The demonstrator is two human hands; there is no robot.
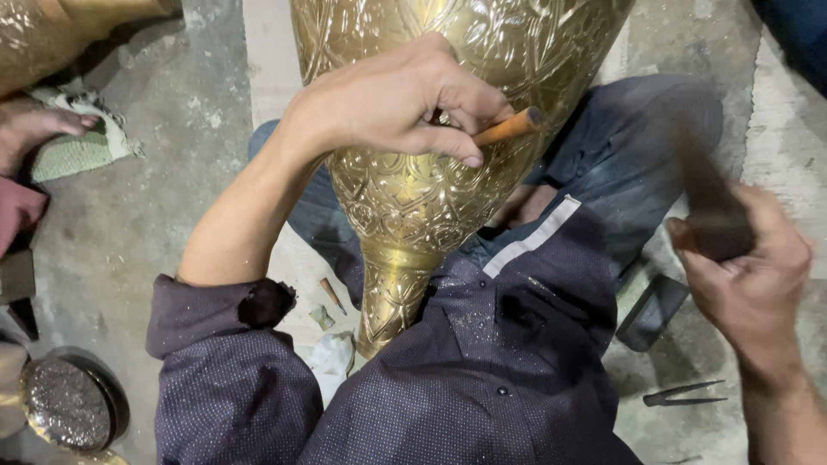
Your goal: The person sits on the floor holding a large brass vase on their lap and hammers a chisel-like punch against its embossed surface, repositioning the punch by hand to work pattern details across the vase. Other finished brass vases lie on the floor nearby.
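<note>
A large engraved brass vase [413, 198] lies across my lap, its narrow neck pointing toward my body. My left hand [396, 99] rests on the vase's patterned side and is shut on a thin copper-coloured chisel [510, 127], held between thumb and fingers with its tip against the brass. My right hand [745, 275] is raised to the right, away from the vase, shut on a dark hammer [706, 202] that is blurred by motion.
Another person's hand [34, 125] rests on a green cloth [82, 151] at the left, beside another brass piece [52, 30]. A round dark-filled dish [65, 405] sits lower left. A metal compass tool [685, 394] and a dark flat block [652, 312] lie on the concrete floor at right. A small chisel [332, 294] lies by my left elbow.
</note>
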